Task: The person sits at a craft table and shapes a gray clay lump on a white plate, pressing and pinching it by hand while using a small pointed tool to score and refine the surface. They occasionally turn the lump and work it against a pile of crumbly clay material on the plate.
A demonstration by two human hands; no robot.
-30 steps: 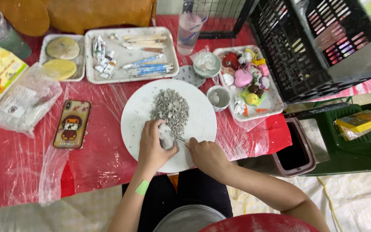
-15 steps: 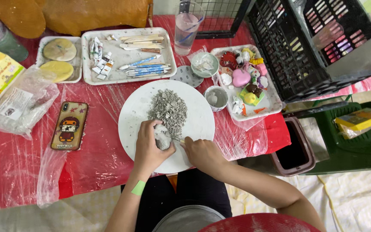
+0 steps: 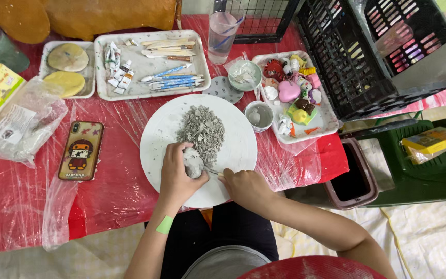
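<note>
Half-hidden grey lump under left hand

Matt grey clay lump, crumbly shavings — smooth white plate, glossy plastic sheet

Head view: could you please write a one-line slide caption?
Left hand holds a grey lump over a white plate of grey chips; right hand works it.

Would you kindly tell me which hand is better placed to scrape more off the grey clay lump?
The right hand, probably: it appears to point a thin tool at the grey clay lump, while the left hand is busy gripping that lump over the round white plate.
</note>
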